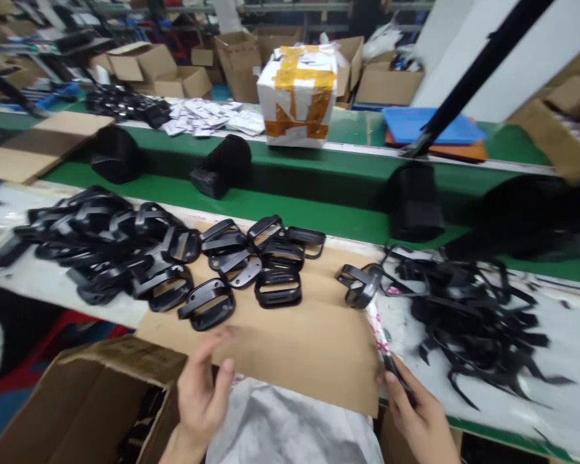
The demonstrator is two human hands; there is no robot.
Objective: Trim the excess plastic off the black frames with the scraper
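A brown cardboard sheet (294, 341) lies on the near edge of the workbench with several black plastic frame parts (251, 264) on it. My left hand (203, 393) is at the sheet's near left edge, fingers loosely apart and holding nothing, fingertips touching the cardboard. My right hand (418, 412) is at the sheet's near right corner, fingers curled around a thin dark tool (397, 377). One black frame part (362, 283) sits at the sheet's far right edge.
A large heap of black frame parts (91, 241) covers the bench to the left. Black offcut strips (468, 316) lie in a tangle to the right. An open cardboard box (87, 406) stands below left. Behind runs a green conveyor belt (290, 206) with a taped white box (297, 93).
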